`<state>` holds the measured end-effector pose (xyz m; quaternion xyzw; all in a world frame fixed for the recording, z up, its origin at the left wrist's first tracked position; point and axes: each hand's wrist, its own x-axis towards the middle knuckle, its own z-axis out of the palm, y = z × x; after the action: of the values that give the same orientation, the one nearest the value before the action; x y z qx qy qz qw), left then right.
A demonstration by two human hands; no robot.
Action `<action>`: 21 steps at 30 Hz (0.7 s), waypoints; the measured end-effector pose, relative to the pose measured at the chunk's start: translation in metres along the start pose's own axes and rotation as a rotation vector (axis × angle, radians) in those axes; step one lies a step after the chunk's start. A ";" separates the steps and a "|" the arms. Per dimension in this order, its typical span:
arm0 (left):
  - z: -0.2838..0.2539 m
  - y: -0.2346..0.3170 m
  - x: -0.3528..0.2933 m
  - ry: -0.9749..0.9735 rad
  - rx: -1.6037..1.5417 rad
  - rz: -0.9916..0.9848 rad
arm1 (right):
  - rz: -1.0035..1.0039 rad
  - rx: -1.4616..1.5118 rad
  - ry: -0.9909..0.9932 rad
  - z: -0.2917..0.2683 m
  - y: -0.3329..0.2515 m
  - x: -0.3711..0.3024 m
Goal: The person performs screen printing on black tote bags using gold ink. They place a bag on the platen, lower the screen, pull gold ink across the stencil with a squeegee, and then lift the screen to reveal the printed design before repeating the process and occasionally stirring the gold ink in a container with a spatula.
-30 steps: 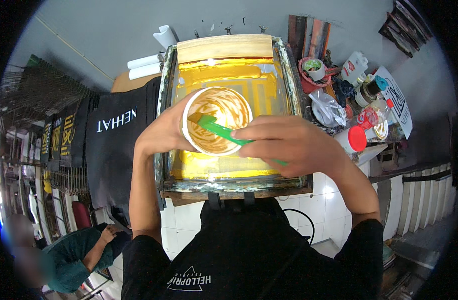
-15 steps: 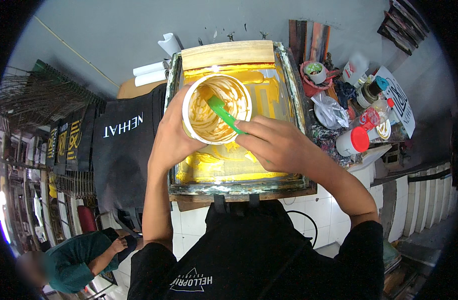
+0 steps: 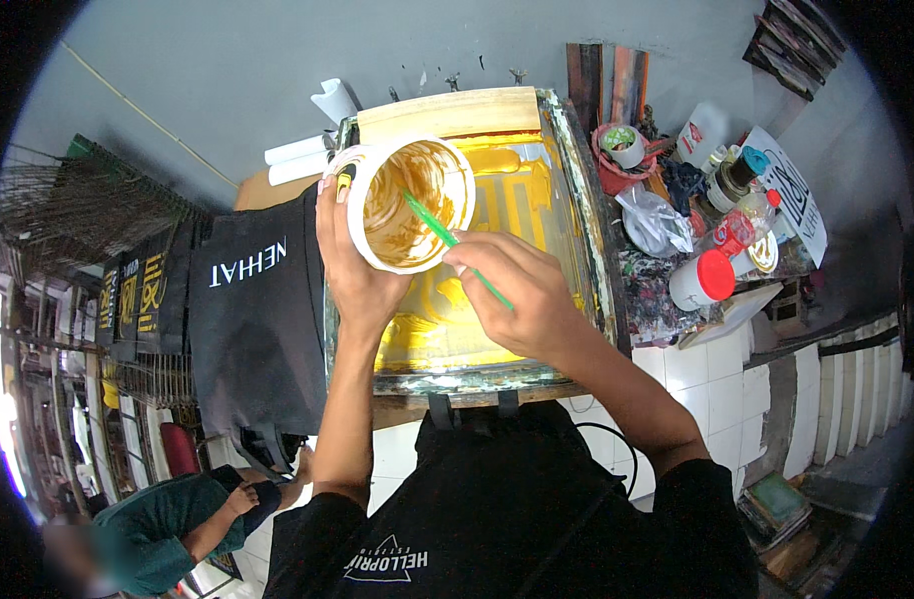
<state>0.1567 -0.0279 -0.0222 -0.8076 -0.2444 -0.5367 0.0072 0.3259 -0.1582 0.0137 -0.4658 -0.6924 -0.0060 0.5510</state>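
Left hand (image 3: 355, 265) grips tub (image 3: 409, 203) at its 7 o'clock rim. Right hand (image 3: 522, 295) fingers pinch green stick (image 3: 447, 240), its long axis running 10-to-4 o'clock, tip inside tub.

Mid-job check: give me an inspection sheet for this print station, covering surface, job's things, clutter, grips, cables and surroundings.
Surface: screen frame on the table, mesh coated in yellow ink.
Job's things: white tub of ochre ink, tilted over the screen; green spatula, tip inside the tub.
Clutter: bottles, red-capped container, tape roll, plastic bag on the ink-stained side shelf at right.
Grips: left hand holds the tub; right hand holds the spatula.
Cables: thin black cable below the table edge.
Surroundings: black shirts hanging at left; seated person in green lower left; grey wall, white tiles.
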 end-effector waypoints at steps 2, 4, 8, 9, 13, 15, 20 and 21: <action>0.008 -0.006 -0.001 0.070 -0.012 0.014 | 0.045 0.056 0.059 0.005 -0.001 0.000; 0.016 -0.012 0.000 0.145 -0.058 0.021 | 0.096 0.116 0.095 0.009 -0.002 -0.001; 0.016 -0.020 0.005 0.178 -0.023 0.019 | 0.234 0.221 0.203 0.015 -0.007 0.001; 0.014 -0.022 0.008 0.180 0.041 0.053 | 0.295 0.259 0.212 0.017 -0.010 0.001; 0.017 -0.034 0.014 0.263 0.005 0.123 | 0.532 0.546 0.253 0.030 -0.021 -0.001; 0.020 -0.040 0.015 0.282 0.021 0.125 | 0.617 0.729 0.319 0.039 -0.024 0.001; 0.008 -0.052 0.014 0.271 0.145 0.143 | 0.825 1.064 0.395 0.052 -0.027 0.011; 0.010 -0.055 0.017 0.285 0.143 0.192 | 0.863 1.135 0.428 0.056 -0.027 0.014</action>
<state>0.1482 0.0299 -0.0255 -0.7405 -0.2003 -0.6236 0.1506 0.2662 -0.1353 0.0161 -0.3289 -0.2221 0.4791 0.7830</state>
